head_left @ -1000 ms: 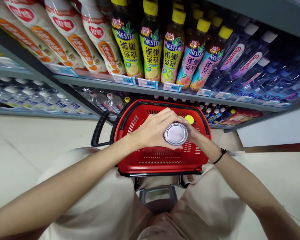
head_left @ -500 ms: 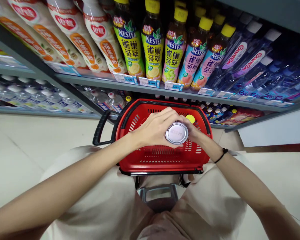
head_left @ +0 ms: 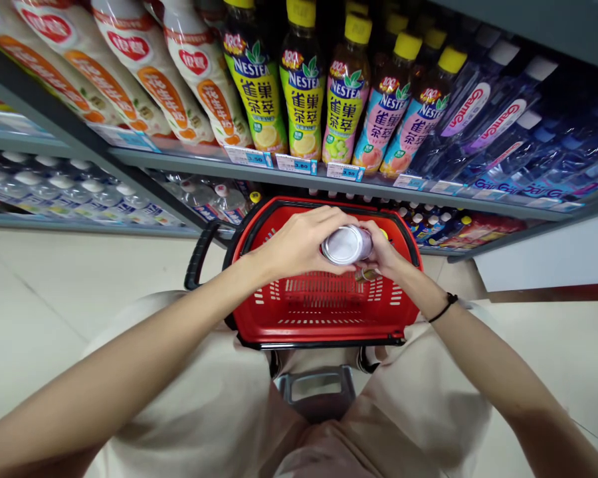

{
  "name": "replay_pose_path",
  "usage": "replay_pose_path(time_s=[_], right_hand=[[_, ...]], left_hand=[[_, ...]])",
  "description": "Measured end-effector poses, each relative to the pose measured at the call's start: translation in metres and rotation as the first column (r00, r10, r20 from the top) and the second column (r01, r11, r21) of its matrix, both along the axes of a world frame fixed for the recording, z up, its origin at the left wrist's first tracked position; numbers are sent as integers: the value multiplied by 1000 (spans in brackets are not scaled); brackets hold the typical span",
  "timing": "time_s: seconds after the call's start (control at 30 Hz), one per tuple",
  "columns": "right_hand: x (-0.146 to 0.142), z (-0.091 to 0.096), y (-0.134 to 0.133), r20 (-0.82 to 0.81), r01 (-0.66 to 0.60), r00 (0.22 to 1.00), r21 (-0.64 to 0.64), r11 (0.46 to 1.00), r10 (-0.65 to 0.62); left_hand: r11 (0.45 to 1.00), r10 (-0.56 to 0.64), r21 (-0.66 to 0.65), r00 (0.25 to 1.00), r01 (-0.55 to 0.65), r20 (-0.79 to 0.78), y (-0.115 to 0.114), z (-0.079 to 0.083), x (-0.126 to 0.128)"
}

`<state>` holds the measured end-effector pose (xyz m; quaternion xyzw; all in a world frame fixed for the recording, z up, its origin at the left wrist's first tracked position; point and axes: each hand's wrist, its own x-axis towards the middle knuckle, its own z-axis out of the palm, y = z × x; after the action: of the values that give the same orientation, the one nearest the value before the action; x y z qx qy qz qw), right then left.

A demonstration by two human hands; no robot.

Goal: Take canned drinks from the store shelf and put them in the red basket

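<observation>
A short cylindrical metal can (head_left: 345, 245) with a silver rim was held between two bare hands above the red perforated plastic basket (head_left: 323, 332), near its far side. One flat round end faced up toward the head camera and somewhat to the left; the long axis ran from that end downward and to the right, so the can was tilted and a strip of its side showed. That end looked pale silvery white, smooth and dull, ringed by a shiny raised edge, while the visible strip of side was pale purple, its print too small to read. The left hand (head_left: 301, 242) curved around the can's left side, its grip closed on it, thumb on the near side and fingers across the far side. The right hand (head_left: 386, 255), below a thin black bracelet (head_left: 444, 308) on its wrist, pressed its grip against the can's right side, the fingertips partly hidden. Beyond the basket, yellow-capped plastic tea bottles (head_left: 301, 93) stood on a grey shelf (head_left: 219, 163).
</observation>
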<state>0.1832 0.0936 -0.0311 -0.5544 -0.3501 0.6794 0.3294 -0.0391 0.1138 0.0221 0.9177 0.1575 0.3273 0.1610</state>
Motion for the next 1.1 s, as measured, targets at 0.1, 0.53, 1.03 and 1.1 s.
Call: replay_pose_path(time_s=[0.1, 0.53, 1.03, 1.1], right_hand=[[2, 10, 0, 8, 29, 1000, 5, 1000, -29], [14, 39, -13, -205, 178, 970, 232, 956, -131], [20, 46, -16, -361, 303, 912, 271, 914, -195], [21, 47, -16, -375, 309, 907, 276, 910, -193]], left_hand=[[987, 117, -115, 992, -111, 41, 10, 3, -6], [955, 81, -270, 983, -124, -167, 40, -17, -20], [373, 47, -921, 989, 115, 142, 8, -30, 14], [304, 82, -941, 980, 147, 180, 5, -31, 15]])
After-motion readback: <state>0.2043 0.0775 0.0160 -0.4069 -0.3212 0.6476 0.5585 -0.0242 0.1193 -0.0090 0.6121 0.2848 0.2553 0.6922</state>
